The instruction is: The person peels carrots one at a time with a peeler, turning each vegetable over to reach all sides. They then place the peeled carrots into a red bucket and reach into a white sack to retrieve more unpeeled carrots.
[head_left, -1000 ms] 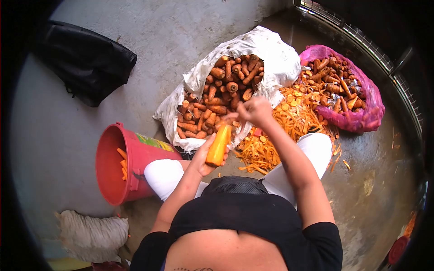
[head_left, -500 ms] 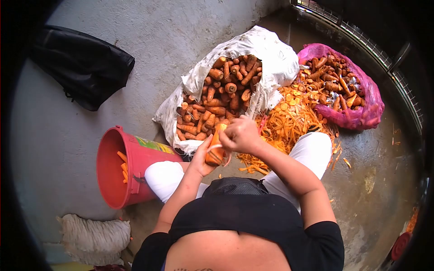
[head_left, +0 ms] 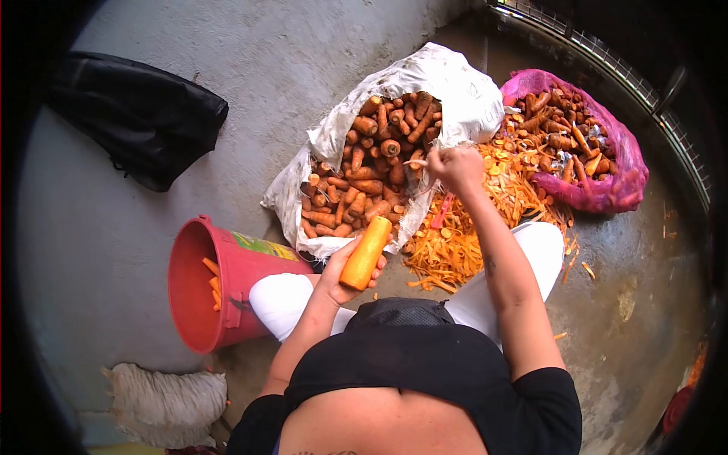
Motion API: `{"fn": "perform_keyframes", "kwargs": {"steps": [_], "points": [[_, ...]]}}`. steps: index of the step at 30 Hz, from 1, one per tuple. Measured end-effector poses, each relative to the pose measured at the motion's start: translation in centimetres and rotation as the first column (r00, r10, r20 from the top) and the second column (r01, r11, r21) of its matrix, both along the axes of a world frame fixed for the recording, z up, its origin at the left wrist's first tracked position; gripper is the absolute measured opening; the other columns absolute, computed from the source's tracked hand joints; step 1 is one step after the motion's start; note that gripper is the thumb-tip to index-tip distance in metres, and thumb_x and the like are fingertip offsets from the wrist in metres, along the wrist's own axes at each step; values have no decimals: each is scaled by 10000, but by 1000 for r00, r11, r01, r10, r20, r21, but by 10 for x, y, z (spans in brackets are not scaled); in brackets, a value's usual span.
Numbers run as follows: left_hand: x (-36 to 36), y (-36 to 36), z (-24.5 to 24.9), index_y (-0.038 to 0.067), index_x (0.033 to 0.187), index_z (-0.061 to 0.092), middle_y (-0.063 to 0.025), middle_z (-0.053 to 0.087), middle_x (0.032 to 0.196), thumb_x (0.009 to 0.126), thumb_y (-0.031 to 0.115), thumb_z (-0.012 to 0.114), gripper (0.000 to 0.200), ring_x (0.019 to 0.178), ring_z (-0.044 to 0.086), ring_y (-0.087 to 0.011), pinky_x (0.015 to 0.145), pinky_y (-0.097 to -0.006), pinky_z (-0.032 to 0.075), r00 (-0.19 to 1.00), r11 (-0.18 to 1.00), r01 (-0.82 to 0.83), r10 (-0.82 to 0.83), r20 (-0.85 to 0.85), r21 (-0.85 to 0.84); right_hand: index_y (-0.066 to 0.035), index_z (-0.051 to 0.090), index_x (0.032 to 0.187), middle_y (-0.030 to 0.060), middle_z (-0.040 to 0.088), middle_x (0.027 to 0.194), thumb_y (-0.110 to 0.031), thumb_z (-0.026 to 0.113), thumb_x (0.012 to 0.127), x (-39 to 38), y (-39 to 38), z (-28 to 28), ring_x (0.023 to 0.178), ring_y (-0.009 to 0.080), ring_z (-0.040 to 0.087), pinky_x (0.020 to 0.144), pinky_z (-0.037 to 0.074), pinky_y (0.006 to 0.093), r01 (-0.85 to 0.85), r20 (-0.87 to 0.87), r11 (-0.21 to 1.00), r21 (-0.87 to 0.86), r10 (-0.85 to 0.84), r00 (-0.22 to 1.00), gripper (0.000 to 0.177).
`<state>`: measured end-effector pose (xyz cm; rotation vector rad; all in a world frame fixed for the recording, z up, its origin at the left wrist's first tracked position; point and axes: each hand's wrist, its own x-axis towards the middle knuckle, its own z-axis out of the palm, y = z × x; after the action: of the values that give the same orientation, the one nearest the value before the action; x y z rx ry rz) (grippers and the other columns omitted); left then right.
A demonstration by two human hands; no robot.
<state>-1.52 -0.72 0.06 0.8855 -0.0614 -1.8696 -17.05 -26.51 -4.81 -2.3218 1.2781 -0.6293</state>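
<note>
My left hand (head_left: 340, 274) is wrapped round a peeled carrot (head_left: 366, 254), bright orange and smooth, held tilted in front of the white sack. Up and to the right, my right hand (head_left: 457, 168) is closed on a peeler (head_left: 417, 162), of which only a pale curved part shows. That hand is apart from the carrot, over the edge between the sack and the heap of peelings (head_left: 497, 208). Unpeeled carrots (head_left: 368, 186) fill the open mouth of the white sack (head_left: 464, 95).
A red bucket (head_left: 246, 284) at the left lies tipped toward me with several peeled carrots (head_left: 214, 284) inside. A pink mesh sack (head_left: 628, 171) of carrot pieces is at the right. A pinkish-red strip (head_left: 442, 210) lies on the peelings. Black plastic (head_left: 144, 114) rests at upper left.
My right hand has moved up and right, away from the carrot, with the peeler. The carrot in my left hand now shows a bare orange side all along its length.
</note>
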Motion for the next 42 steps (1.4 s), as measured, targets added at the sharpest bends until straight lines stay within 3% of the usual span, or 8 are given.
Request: {"fn": "perform_keyframes", "kwargs": {"steps": [8,13,18,20,25,31,38,42], "points": [[-15,-12,-6,41,1190,514,-127,636,937,982,424,351,466,757,645,-222,610,-335,538,937,940,-276,216,275,201,-147,527,411,-16,491,399,-204,594,788,16,112,42,403,145,454,508,371,310,-399,286,787,-471,564,775,387],[-12,-6,-8,65,1133,535,-115,640,907,973,440,389,433,710,646,-218,528,-336,525,924,977,-176,121,363,121,-153,547,421,-8,513,420,-203,605,774,16,104,36,420,142,466,495,380,311,-375,280,765,-523,570,772,362],[-8,-4,-11,38,1147,511,-100,616,832,979,472,360,489,619,618,-174,482,-296,516,924,995,-28,-12,381,99,-161,609,479,-16,511,416,-322,482,914,17,36,13,388,100,445,387,355,294,-282,21,958,-56,283,959,480],[-6,0,-11,39,1157,505,-98,617,832,982,467,354,487,616,617,-176,478,-295,515,931,994,11,-49,361,107,-162,651,562,2,548,472,-352,462,935,2,7,7,408,91,472,385,360,308,-241,-281,951,-194,182,942,459],[0,6,-11,53,1186,490,-108,616,855,989,455,346,470,653,623,-183,516,-307,528,942,993,-63,26,336,99,-88,705,722,93,662,685,-487,494,878,-11,-32,-85,592,215,636,639,497,376,299,-290,951,79,-265,919,477],[3,3,-25,69,1181,492,-108,611,866,981,469,368,464,666,620,-187,529,-313,529,974,994,-100,89,206,45,-100,716,673,61,680,660,-501,496,876,11,-2,-67,573,152,624,521,470,313,104,-155,858,503,-29,987,500],[4,-1,-30,66,1143,508,-99,606,828,972,492,381,475,632,613,-177,505,-308,521,929,987,-124,78,362,107,-166,609,460,-35,543,445,-244,619,785,30,76,17,426,132,470,560,390,273,-323,278,811,-487,495,823,334],[1,-6,-21,64,1101,519,-85,608,800,967,485,403,457,594,607,-169,484,-310,516,867,986,-100,21,498,131,-149,578,444,-12,539,450,-218,605,778,31,63,4,443,149,485,518,381,304,-287,296,850,-442,441,847,343]]}}
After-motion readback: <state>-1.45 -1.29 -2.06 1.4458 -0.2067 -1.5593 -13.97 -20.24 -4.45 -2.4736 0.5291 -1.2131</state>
